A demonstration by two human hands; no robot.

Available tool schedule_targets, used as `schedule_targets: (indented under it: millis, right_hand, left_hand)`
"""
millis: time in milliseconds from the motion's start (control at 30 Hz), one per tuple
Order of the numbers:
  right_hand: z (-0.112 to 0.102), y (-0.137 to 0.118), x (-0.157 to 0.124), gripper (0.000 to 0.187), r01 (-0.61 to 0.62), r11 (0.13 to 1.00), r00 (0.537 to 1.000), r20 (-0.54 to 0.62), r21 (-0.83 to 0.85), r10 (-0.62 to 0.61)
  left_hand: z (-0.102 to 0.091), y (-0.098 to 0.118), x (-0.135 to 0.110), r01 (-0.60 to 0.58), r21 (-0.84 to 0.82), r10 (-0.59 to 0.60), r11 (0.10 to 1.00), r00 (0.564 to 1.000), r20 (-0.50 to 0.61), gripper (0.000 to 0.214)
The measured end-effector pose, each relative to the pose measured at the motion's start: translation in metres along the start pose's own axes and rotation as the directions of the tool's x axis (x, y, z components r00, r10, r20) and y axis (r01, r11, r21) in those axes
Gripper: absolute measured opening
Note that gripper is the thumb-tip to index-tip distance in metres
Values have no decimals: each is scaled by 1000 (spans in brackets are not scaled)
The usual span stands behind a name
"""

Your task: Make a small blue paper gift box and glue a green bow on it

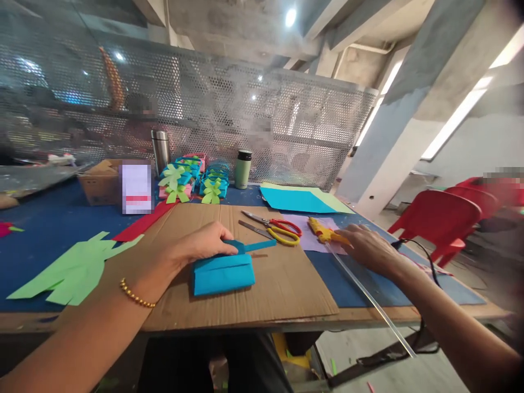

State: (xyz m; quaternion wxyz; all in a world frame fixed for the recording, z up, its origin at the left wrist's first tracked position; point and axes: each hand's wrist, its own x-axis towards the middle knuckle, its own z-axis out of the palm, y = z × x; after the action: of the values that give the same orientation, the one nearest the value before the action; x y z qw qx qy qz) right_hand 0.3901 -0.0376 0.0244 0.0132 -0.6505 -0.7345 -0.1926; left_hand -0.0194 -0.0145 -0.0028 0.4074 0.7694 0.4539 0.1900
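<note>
My left hand rests on the top edge of a folded blue paper piece lying on a brown cardboard sheet; its fingers curl over the paper and press it down. A thin blue paper strip sticks out to the right from under the fingers. My right hand reaches over to a yellow glue gun with a long clear glue stick; its fingers lie on the gun's handle.
Two pairs of scissors, red and yellow, lie on the cardboard. Green paper cut-outs lie at the left. Finished blue and pink paper pieces, two flasks, a box and paper sheets stand behind. Red chairs are at the right.
</note>
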Motion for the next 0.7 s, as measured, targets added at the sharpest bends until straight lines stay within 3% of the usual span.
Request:
schedule_targets:
  millis: [100, 300, 533, 700]
  right_hand:
    - [15, 2, 2, 27, 35, 999, 995, 98, -22, -33]
    - [21, 8, 11, 18, 24, 999, 984, 175, -41, -16]
    - [30, 14, 21, 18, 36, 998, 976, 216, -42, -26]
    - [33, 18, 26, 17, 19, 998, 975, 224, -55, -7]
  left_hand:
    - [3, -3, 3, -8, 96, 13, 995, 999, -51, 32]
    - [9, -6, 9, -40, 164, 53, 986, 996, -78, 18]
    - [10, 0, 2, 87, 265, -58, 960, 992, -114, 25]
    - [9, 11, -7, 122, 380, -58, 917, 983, -176, 30]
